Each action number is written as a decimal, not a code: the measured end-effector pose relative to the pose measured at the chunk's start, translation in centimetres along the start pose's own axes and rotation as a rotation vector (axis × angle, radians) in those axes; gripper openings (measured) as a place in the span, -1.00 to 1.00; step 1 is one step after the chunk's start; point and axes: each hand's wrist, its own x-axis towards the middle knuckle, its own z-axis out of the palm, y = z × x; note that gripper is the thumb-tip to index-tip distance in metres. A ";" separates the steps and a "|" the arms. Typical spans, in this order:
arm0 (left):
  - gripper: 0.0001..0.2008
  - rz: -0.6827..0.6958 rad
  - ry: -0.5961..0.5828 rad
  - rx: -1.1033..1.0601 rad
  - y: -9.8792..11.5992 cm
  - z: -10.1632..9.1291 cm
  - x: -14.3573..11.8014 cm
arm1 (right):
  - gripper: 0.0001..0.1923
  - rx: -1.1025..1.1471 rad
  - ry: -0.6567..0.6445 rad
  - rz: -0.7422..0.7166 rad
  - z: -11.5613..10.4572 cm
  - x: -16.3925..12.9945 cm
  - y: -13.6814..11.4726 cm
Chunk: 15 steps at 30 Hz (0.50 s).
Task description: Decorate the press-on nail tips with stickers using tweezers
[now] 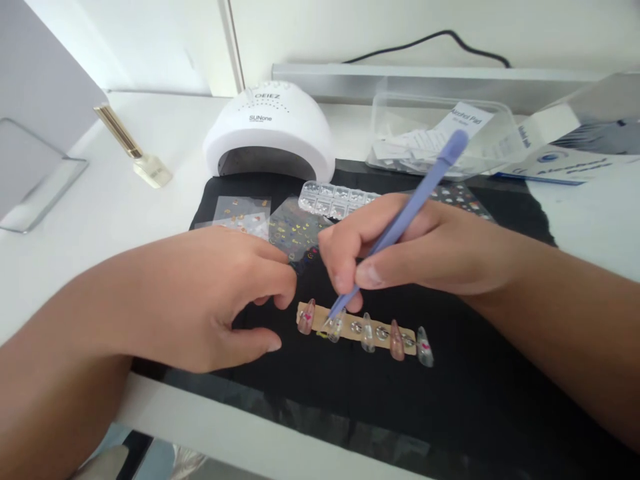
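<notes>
My right hand point(425, 247) grips a lilac pen-shaped tool point(400, 223), held like a pencil. Its tip touches a clear press-on nail point(334, 327), the second from the left on a tan strip point(357, 327) that carries several decorated nails. The strip lies on a black mat point(475, 400). My left hand point(200, 293) rests on the mat just left of the strip, fingers curled and holding nothing, thumb pointing toward the strip's left end.
A white nail lamp point(270, 127) stands behind the mat. Sticker sheets point(273, 223) and a clear gem box point(335, 199) lie in front of it. A clear container point(440, 133) with alcohol pads is at the back right, a gold-capped bottle point(135, 150) and a mirror stand point(35, 180) at the left.
</notes>
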 end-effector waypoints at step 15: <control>-0.75 0.023 -0.026 0.074 2.6 0.4 -1.3 | -0.88 0.029 -0.112 0.056 -0.7 2.3 2.6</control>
